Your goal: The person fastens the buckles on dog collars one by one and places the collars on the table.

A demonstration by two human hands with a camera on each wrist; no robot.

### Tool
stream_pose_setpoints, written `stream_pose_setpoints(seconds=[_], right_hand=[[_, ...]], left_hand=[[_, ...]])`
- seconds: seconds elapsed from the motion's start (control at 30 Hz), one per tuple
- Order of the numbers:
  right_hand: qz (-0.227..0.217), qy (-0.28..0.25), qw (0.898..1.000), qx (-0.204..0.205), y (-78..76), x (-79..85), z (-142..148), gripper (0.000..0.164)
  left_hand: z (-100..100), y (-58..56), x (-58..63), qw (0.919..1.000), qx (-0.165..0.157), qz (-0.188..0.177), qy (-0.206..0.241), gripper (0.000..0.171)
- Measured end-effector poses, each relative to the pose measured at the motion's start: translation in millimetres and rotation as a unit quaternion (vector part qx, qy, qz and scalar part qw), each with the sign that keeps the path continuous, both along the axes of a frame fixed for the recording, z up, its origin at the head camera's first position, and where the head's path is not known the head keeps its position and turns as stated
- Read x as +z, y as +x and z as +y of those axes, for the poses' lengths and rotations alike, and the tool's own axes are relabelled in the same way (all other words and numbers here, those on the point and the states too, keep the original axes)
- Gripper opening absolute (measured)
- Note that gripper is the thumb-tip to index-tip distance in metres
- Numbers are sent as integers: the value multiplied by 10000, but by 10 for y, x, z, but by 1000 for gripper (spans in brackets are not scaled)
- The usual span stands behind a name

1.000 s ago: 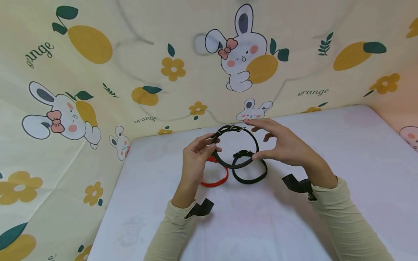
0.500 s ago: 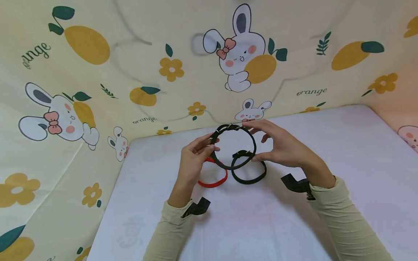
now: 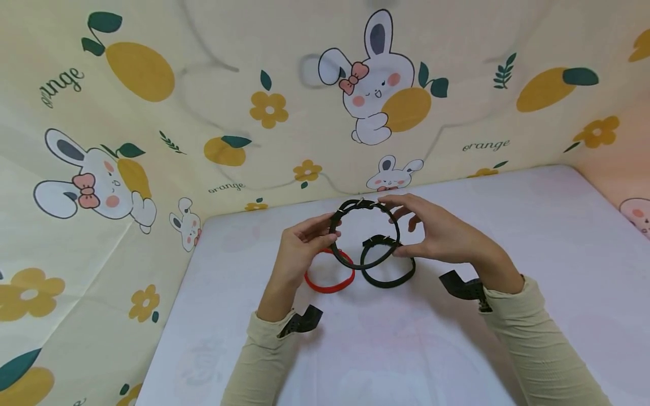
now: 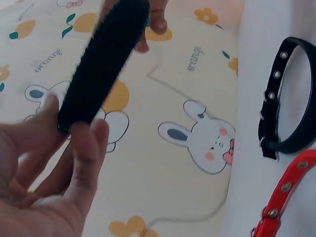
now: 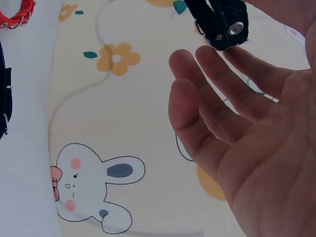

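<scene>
Raised above the table, a black buckled pet collar (image 3: 361, 267) is closed into a ring, its buckle at the top. My left hand (image 3: 297, 248) pinches the ring's left side between thumb and fingers. At the ring's right side is my right hand (image 3: 439, 231), thumb and fingers spread around it with a wide gap. The right wrist view shows those fingers loosely bent near the eyeleted collar end (image 5: 224, 24); whether they touch it is hard to tell. Below lie a second black collar (image 3: 388, 284) and a red collar (image 3: 330, 290), both buckled into loops.
A white surface (image 3: 365, 349) lies under the collars. Behind it and to the left rises a cream cloth backdrop (image 3: 284, 56) printed with rabbits, oranges and flowers. Dark straps (image 3: 461, 286) stick out from the sleeve cuffs.
The held black collar has dipped slightly, and both hands have lowered a little with it. The left hand has shifted slightly left, uncovering more of the red collar. The two collars below stay put.
</scene>
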State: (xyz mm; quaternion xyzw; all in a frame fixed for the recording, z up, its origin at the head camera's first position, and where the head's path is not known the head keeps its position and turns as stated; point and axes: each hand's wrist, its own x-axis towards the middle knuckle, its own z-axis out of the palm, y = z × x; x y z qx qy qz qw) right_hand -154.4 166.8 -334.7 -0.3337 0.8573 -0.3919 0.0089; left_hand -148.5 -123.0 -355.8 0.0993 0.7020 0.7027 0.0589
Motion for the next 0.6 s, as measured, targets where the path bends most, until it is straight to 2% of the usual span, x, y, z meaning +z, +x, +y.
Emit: stream_pose_setpoints(seconds=[0.13, 0.27, 0.33, 0.43, 0.6], right_hand=[[-57, 22, 10000, -51, -5, -3, 6, 87], [-30, 94, 9999, -56, -19, -2, -11, 87], [-38, 112, 9999, -73, -23, -1, -20, 87], [-52, 155, 9998, -72, -31, -10, -29, 87], [-16, 339, 9994, -109, -49, -30, -33, 86]], left_hand=[[-95, -16, 19, 9975, -526, 162, -438, 53], [-210, -38, 32, 9875, -1107, 584, -959, 69], [-235, -51, 22, 9816, -1273, 887, -1113, 75], [-245, -58, 11, 9760, -1286, 1226, -1256, 78], [-220, -86, -31, 9725, -1035, 1517, -1434, 76]])
